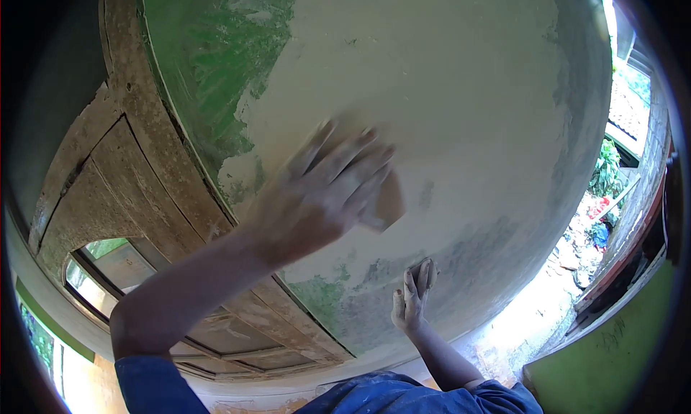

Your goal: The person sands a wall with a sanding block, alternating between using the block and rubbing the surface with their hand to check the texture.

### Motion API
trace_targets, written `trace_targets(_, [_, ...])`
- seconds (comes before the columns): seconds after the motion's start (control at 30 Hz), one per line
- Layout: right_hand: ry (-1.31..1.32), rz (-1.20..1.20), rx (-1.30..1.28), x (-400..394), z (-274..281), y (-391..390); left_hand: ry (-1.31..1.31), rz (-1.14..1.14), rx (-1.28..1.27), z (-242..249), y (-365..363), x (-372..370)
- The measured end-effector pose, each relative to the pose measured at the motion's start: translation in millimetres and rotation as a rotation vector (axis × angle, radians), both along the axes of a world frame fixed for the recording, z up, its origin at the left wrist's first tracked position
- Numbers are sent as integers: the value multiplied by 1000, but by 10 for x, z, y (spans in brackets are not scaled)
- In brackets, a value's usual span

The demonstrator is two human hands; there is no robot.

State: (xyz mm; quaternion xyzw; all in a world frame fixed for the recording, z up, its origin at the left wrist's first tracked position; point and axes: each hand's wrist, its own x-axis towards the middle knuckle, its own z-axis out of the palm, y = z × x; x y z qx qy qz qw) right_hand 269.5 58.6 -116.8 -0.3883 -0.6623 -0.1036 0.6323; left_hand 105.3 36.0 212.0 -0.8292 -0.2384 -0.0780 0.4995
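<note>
My left hand [317,191], dusty and a little blurred, presses a brownish sheet like sandpaper [389,200] against the pale-coated wall [446,90]. The sheet sticks out beyond the palm on the right, with the fingers lying over it. Lower and to the right, my right hand [412,297] is raised near the grey, patchy part of the wall, its fingers closed around a small dark object [430,270] that I cannot make out. Green paint [216,54] shows at the upper left of the wall, beside the rough edge of the pale coat.
A worn wooden frame [162,140] with panels and small panes runs down the left. Bright daylight, plants [607,171] and rubble [568,256] show past the wall's right edge. A green surface [612,349] stands at the lower right.
</note>
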Motion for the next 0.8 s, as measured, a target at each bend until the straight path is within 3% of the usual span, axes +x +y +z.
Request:
trace_targets(0.2, [1, 4, -7, -1, -56, 19, 9, 46, 68, -96, -47, -68])
trace_targets(0.27, [-17, 7, -5, 24, -84, 40, -157, 32, -78, -191, -158, -246])
trace_targets(0.4, [-45, 13, -28, 50, -97, 36, -123, 65, -76, 38, -83, -23])
trace_targets(0.47, [-46, 12, -24, 38, -96, 30, -15, 75, 150, 161, 57, 201])
trace_targets(0.57, [-41, 9, -29, 39, -70, 12, -151, 19, 119, 28, 150, 293])
trace_targets(0.8, [-94, 43, -56, 134, -81, -6, -100, 32, 64, 48, 13, -4])
